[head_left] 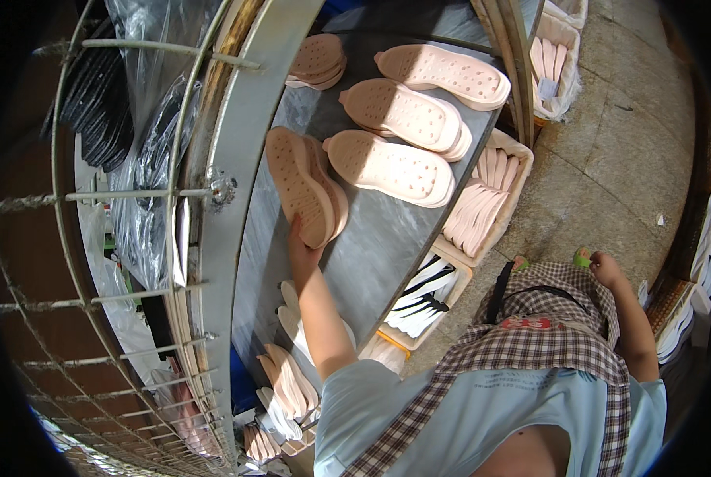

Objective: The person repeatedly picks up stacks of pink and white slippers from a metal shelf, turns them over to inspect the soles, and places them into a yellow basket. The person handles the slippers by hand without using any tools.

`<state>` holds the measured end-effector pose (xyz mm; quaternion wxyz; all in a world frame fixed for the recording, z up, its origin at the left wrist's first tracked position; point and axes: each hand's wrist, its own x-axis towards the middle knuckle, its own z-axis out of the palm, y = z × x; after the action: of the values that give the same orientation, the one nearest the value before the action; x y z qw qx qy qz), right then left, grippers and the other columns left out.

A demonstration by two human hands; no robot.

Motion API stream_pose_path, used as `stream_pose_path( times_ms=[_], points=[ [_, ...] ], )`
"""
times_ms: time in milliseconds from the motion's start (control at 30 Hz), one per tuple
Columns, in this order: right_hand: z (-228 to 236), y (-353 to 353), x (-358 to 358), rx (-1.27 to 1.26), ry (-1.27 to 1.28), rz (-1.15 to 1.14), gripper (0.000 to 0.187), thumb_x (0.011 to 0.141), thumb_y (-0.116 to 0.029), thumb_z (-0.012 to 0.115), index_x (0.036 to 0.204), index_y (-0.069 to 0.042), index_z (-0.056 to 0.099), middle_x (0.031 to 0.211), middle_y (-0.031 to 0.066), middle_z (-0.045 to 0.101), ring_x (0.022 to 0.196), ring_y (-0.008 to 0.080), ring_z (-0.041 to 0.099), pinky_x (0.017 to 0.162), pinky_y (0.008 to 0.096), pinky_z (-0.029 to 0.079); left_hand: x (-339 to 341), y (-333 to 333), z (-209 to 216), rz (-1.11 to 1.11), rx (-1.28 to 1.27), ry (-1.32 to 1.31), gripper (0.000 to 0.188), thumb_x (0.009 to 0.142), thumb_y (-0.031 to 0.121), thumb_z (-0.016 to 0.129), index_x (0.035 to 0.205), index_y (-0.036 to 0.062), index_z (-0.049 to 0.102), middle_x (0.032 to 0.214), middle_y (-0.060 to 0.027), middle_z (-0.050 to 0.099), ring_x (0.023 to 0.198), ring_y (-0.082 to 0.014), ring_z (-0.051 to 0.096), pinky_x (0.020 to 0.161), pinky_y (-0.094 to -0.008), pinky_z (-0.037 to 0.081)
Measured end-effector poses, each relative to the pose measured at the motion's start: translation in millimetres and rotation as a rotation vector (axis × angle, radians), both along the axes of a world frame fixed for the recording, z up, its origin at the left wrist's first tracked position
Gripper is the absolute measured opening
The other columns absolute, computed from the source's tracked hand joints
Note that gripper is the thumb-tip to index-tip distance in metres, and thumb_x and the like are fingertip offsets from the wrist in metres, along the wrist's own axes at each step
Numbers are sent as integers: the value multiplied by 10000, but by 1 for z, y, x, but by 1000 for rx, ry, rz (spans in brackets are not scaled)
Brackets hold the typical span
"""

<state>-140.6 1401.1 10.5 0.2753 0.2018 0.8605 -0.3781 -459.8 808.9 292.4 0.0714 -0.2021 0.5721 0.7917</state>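
My left hand (298, 237) reaches across the grey work surface (363, 246) and grips the near end of a pair of pale pink shoe soles (300, 187). The soles are dotted with small holes and lie one against the other; some of my fingers are hidden beneath them. Beside them lie more pink soles in short stacks: a near stack (389, 167), a middle stack (403, 115) and a far stack (444, 75). My right hand (606, 269) hangs at my side by the checked apron (530, 350), away from the surface, its fingers curled in with nothing visible in them.
A metal wire grid (172, 193) and plastic-wrapped dark pieces (157, 183) stand at left. Another pink stack (317, 60) lies at the back. Bins of pink strips (483, 207) and white-and-black strips (425, 298) line the right edge. White and tan soles (288, 381) lie nearer me.
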Motion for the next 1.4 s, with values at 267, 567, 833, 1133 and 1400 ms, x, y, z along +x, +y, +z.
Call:
stream_pose_path(
  times_ms=[267,567,833,1133,1400],
  points=[
    [71,-12,-67,-223,178,89,327,828,-173,585,1099,8,574,1033,191,624,932,308,614,811,380,487,173,44,-17,218,204,156,505,953,333,410,1345,16,376,1337,-129,473,1187,-323,490,1006,-433,398],
    [222,-89,-104,-1270,400,348,739,881,-313,608,1428,-53,185,1379,184,365,1280,274,365,1002,379,394,308,233,-22,-108,442,208,529,896,305,456,1253,-82,403,1081,-222,581,841,-281,654,597,-315,581],
    [268,-40,-68,-1868,395,-248,663,908,-217,457,1431,-53,83,1407,146,295,1279,253,350,1061,382,325,266,347,2,-421,-2,160,785,843,352,651,1383,-50,248,1329,-133,441,1210,-219,443,1013,-346,353],
    [300,18,-54,-1680,344,-396,584,931,-214,388,1446,-76,151,1382,145,368,1250,227,403,1041,360,344,203,448,24,-372,-163,204,377,943,186,477,1240,-44,448,1152,-150,570,990,-225,600,803,-320,523],
    [243,38,-53,-1402,-153,-600,653,836,-605,418,1287,-134,446,1301,111,452,1176,286,400,908,541,303,227,465,4,-587,232,-311,359,945,278,483,1143,-18,523,1030,-158,620,839,-246,652,675,-334,573]
  ],
)
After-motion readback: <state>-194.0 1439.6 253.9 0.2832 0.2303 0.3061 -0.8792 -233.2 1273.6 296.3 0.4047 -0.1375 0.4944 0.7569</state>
